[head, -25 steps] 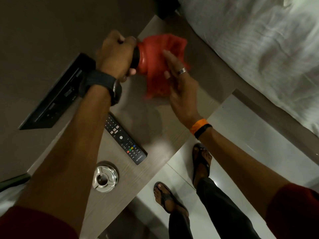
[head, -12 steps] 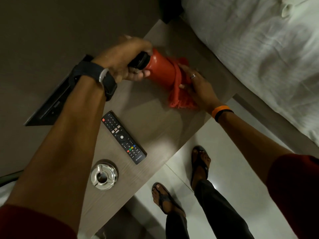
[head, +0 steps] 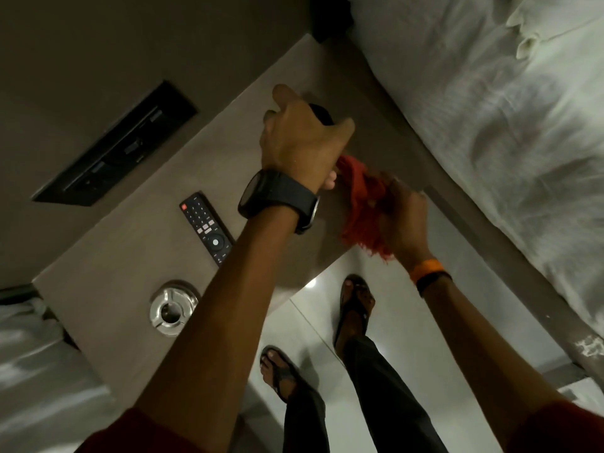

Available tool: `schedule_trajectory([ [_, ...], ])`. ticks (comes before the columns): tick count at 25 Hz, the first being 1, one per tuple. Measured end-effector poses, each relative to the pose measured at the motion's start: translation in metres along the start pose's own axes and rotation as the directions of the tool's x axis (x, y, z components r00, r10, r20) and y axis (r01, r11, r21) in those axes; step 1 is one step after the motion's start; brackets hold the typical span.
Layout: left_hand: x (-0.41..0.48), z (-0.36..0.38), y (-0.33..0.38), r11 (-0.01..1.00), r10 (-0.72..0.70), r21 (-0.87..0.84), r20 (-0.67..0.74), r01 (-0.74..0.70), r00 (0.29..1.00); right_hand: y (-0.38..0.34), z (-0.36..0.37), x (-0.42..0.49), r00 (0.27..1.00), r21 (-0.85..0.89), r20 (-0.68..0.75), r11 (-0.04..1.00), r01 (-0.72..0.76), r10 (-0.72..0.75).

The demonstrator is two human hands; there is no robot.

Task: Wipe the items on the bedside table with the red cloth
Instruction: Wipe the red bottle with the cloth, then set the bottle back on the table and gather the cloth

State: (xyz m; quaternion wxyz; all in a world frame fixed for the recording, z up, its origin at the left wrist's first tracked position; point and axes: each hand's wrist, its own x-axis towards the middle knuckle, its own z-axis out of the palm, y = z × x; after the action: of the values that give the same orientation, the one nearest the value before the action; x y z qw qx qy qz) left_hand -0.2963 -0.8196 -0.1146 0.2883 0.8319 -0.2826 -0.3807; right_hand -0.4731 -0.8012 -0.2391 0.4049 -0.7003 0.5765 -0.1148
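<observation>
My left hand [head: 302,142] grips a red bottle with a black cap [head: 322,113] over the far right part of the bedside table [head: 137,256]; the hand hides most of the bottle. My right hand [head: 405,220] holds the bunched red cloth [head: 362,207] against the bottle's lower end, near the table's right edge. A black remote [head: 206,228] lies flat in the table's middle. A round metal ashtray [head: 173,308] sits near the front left corner.
A black switch panel [head: 114,148] is set in the wall behind the table. A bed with white sheets [head: 490,125] runs along the right. Another white bed edge [head: 32,371] is at the lower left. My sandalled feet [head: 356,305] stand on the pale tiled floor.
My left hand has turned over the bottle, now covering most of it. The cloth and my right hand slid down to the bottle's lower end. The view shifted; remote and ashtray stay put.
</observation>
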Motion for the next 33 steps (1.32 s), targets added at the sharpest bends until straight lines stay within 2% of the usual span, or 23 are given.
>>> schedule_trajectory([
  [2, -0.006, -0.001, -0.003, 0.999, 0.025, -0.045, -0.032, -0.026, 0.999, 0.001, 0.000, -0.026, 0.994, 0.195, 0.068, 0.976, -0.097, 0.086],
  [3, -0.011, -0.005, -0.009, 0.997, 0.045, -0.057, -0.070, -0.049, 0.996, 0.000, 0.002, -0.036, 0.983, 0.342, 0.110, 0.923, -0.178, 0.148],
  [4, -0.017, -0.011, -0.017, 0.995, 0.066, -0.064, -0.134, -0.076, 0.989, -0.003, 0.006, -0.044, 0.962, 0.493, 0.168, 0.827, -0.271, 0.215],
  [5, -0.025, -0.017, -0.030, 0.992, 0.089, -0.071, -0.211, -0.107, 0.973, -0.007, 0.009, -0.051, 0.932, 0.634, 0.247, 0.683, -0.361, 0.264],
  [7, -0.045, -0.029, -0.071, 0.982, 0.115, -0.113, -0.293, -0.154, 0.949, -0.020, 0.019, -0.066, 0.855, 0.788, 0.433, 0.342, -0.513, 0.285],
  [9, -0.070, -0.037, -0.123, 0.982, 0.073, -0.163, -0.149, -0.097, 0.986, -0.036, 0.029, -0.080, 0.807, 0.815, 0.550, 0.075, -0.575, 0.214],
  [11, -0.104, -0.049, -0.171, 0.970, 0.034, -0.244, 0.075, -0.015, 0.997, -0.063, 0.048, -0.097, 0.773, 0.775, 0.626, 0.027, -0.631, 0.102],
  [12, -0.122, -0.056, -0.191, 0.946, 0.035, -0.324, 0.120, 0.006, 0.992, -0.079, 0.061, -0.106, 0.773, 0.770, 0.633, 0.065, -0.634, 0.045],
  [13, -0.139, -0.066, -0.206, 0.913, 0.048, -0.408, 0.092, -0.006, 0.995, -0.098, 0.074, -0.116, 0.784, 0.779, 0.621, 0.122, -0.616, -0.009],
  [15, -0.173, -0.094, -0.232, 0.826, 0.064, -0.551, -0.110, -0.114, 0.992, -0.134, 0.103, -0.144, 0.790, 0.784, 0.605, 0.248, -0.570, -0.099],
  [16, -0.192, -0.116, -0.248, 0.797, 0.056, -0.578, -0.220, -0.176, 0.974, -0.154, 0.120, -0.163, 0.763, 0.766, 0.630, 0.275, -0.580, -0.146],
  [20, -0.263, -0.210, -0.302, 0.885, 0.042, -0.375, -0.525, -0.275, 0.850, -0.232, 0.181, -0.240, 0.627, 0.708, 0.706, 0.318, -0.631, -0.329],
  [23, -0.321, -0.293, -0.337, 0.894, -0.006, -0.344, -0.649, -0.286, 0.761, -0.294, 0.229, -0.303, 0.525, 0.606, 0.791, 0.525, -0.598, -0.315],
  [25, -0.357, -0.346, -0.359, 0.911, 0.009, -0.291, -0.694, -0.292, 0.720, -0.335, 0.257, -0.340, 0.506, 0.585, 0.789, 0.679, -0.444, -0.349],
  [27, -0.390, -0.395, -0.389, 0.944, 0.070, -0.185, -0.699, -0.274, 0.711, -0.379, 0.281, -0.375, 0.494, 0.571, 0.776, 0.769, -0.287, -0.392],
  [30, -0.423, -0.450, -0.438, 0.979, 0.136, -0.029, -0.650, -0.203, 0.748, -0.429, 0.314, -0.415, 0.505, 0.506, 0.767, 0.857, -0.097, -0.396],
  [31, -0.430, -0.463, -0.457, 0.984, 0.123, -0.019, -0.641, -0.175, 0.758, -0.441, 0.328, -0.428, 0.509, 0.476, 0.764, 0.879, -0.030, -0.397],
  [33, -0.436, -0.480, -0.493, 0.985, 0.039, -0.106, -0.639, -0.138, 0.768, -0.456, 0.356, -0.446, 0.529, 0.408, 0.718, 0.889, 0.207, -0.453],
])
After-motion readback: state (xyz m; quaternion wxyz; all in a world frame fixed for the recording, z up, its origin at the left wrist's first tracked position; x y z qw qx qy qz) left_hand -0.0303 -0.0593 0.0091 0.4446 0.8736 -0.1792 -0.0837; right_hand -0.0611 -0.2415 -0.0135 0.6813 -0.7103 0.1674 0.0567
